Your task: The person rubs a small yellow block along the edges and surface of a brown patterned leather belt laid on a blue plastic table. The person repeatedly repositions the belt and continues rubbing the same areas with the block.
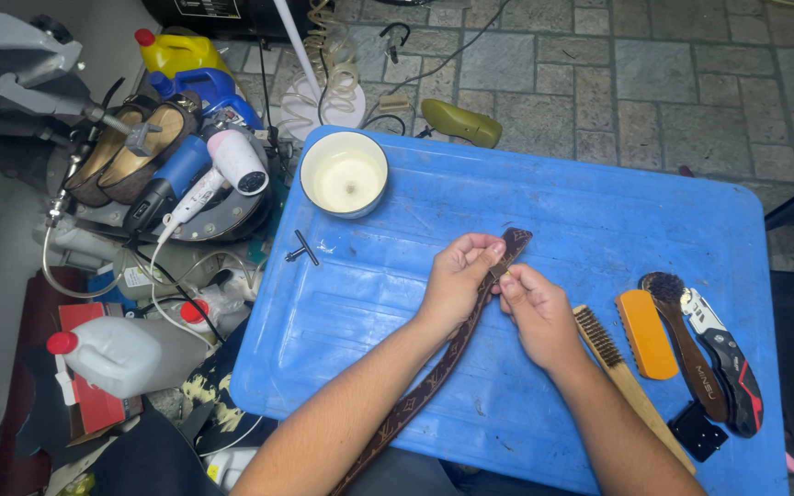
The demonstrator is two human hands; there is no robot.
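Both hands, left hand (457, 280) and right hand (537, 308), fingers pinching one brown belt (452, 354); three brushes (645, 332) right, one bowl (344, 173).

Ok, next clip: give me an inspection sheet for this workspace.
Surface: blue plastic table, scuffed.
Job's things: brown patterned strap, pinched near its tip.
Clutter: white bowl, wooden brush, orange block, dark brush, folding knife.
Grippers: left hand and right hand both grip the strap.
Cables: coiled hose, loose cords on the floor.
Surroundings: stone floor, hair dryer, jugs.
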